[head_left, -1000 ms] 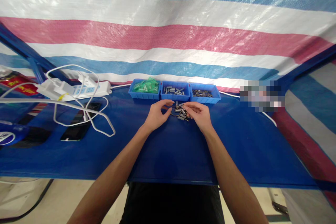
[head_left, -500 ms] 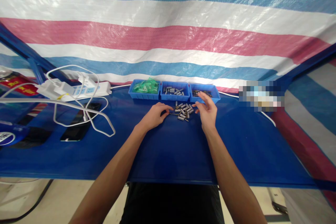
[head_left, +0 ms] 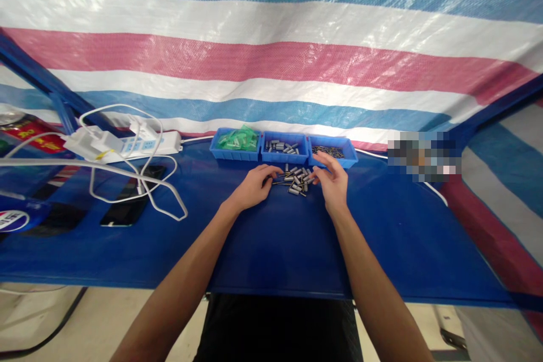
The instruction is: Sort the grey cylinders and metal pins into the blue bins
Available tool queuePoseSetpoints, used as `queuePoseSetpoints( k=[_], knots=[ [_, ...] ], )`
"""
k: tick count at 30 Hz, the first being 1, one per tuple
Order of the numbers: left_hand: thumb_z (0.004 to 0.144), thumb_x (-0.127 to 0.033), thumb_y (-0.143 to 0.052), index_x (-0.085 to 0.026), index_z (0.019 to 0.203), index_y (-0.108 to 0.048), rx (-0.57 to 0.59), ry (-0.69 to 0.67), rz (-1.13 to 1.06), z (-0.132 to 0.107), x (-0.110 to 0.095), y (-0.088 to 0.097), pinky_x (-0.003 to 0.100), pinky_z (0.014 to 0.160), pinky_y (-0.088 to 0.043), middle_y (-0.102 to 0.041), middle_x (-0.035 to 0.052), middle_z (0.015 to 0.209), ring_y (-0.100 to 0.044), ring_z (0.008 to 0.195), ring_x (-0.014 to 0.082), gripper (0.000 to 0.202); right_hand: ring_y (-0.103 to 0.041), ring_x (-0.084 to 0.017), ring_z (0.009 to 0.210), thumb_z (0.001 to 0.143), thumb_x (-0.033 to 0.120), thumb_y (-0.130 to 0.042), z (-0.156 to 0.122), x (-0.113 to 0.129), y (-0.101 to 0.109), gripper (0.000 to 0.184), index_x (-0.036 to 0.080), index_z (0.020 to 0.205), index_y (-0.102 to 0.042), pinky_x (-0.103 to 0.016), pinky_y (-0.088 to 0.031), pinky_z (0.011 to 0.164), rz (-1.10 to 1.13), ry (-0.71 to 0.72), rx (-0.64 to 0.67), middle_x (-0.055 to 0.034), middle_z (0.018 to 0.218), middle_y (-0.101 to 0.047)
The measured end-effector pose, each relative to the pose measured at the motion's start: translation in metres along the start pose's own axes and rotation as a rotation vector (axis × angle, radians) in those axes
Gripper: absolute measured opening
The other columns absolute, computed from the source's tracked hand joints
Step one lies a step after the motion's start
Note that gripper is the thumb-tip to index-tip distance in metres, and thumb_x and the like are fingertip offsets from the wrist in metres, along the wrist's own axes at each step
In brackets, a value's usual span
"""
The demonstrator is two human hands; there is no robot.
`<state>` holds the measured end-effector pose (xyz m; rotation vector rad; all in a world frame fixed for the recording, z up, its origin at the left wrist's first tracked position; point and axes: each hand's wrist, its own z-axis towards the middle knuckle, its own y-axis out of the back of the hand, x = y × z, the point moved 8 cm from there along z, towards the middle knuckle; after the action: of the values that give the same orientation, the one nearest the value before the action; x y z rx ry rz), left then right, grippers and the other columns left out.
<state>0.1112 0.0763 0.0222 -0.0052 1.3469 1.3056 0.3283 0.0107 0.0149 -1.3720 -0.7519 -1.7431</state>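
Note:
A loose pile of small grey metal cylinders point(head_left: 294, 191), mixed with thin dark screw-like pins point(head_left: 281, 182), lies on the blue table. My left hand point(head_left: 253, 188) rests at the pile's left edge, fingers bent and thumb apart beneath them. It is close to the pins; contact is hard to make out. At the right edge is my right hand point(head_left: 333, 184), its fingers spread and the tips by the outermost cylinders. Behind the pile stand three blue bins: one with green plastic bags point(head_left: 238, 138), one with grey cylinders point(head_left: 280, 146), one with dark pins point(head_left: 328, 151).
On the left lie a white power strip point(head_left: 163, 142) with tangled white cables point(head_left: 169, 189), a black phone point(head_left: 123, 210) and a blue-labelled bottle point(head_left: 17, 218). A blurred-out object point(head_left: 424, 156) sits at the back right. Striped sheeting point(head_left: 271, 59) hangs behind the table.
The view has shifted slightly. My right hand has moved a little left toward the pile, its fingers a bit lower. My left hand stays almost in place.

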Motion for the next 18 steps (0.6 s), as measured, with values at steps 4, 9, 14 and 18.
queuePoseSetpoints(
  k=[4, 9, 14, 18],
  knots=[
    [0.068, 0.006, -0.045, -0.018, 0.118, -0.067, -0.051, 0.02, -0.243, 0.002, -0.003, -0.004, 0.035, 0.098, -0.055, -0.072, 0.0066, 0.113, -0.069, 0.105, 0.0196, 0.06, -0.069, -0.016, 0.062, 0.081, 0.032, -0.074, -0.001, 0.0, -0.004, 0.045, 0.026, 0.125, -0.069, -0.031, -0.053, 0.054, 0.029, 0.001, 0.029, -0.0099, 0.127, -0.075],
    [0.066, 0.005, -0.045, -0.018, 0.115, -0.067, -0.101, -0.035, -0.225, 0.002, -0.013, 0.005, 0.041, 0.108, -0.051, -0.07, 0.008, 0.117, -0.066, 0.114, 0.0224, 0.058, -0.067, -0.015, 0.062, 0.081, 0.035, -0.075, -0.001, 0.0, -0.006, 0.042, 0.025, 0.121, -0.071, -0.031, -0.052, 0.053, 0.041, 0.005, 0.043, -0.0094, 0.124, -0.075],
    [0.077, -0.002, -0.054, -0.02, 0.12, -0.071, 0.066, -0.078, 0.138, -0.003, -0.012, 0.011, 0.043, 0.105, -0.05, -0.07, 0.0088, 0.115, -0.061, 0.113, 0.0258, 0.049, -0.067, -0.015, 0.062, 0.081, 0.037, -0.075, -0.001, 0.0, -0.005, 0.041, 0.025, 0.12, -0.071, -0.031, -0.052, 0.054, 0.052, -0.006, 0.034, -0.0098, 0.125, -0.075],
    [0.09, -0.009, -0.052, -0.021, 0.129, -0.069, 0.144, -0.028, 0.131, -0.005, 0.0, 0.009, 0.034, 0.089, -0.054, -0.07, 0.0064, 0.099, -0.065, 0.093, 0.0211, 0.044, -0.067, -0.015, 0.063, 0.081, 0.037, -0.075, -0.002, 0.0, -0.005, 0.041, 0.024, 0.12, -0.07, -0.031, -0.052, 0.055, 0.045, -0.015, 0.036, -0.0097, 0.125, -0.074]
  ],
)
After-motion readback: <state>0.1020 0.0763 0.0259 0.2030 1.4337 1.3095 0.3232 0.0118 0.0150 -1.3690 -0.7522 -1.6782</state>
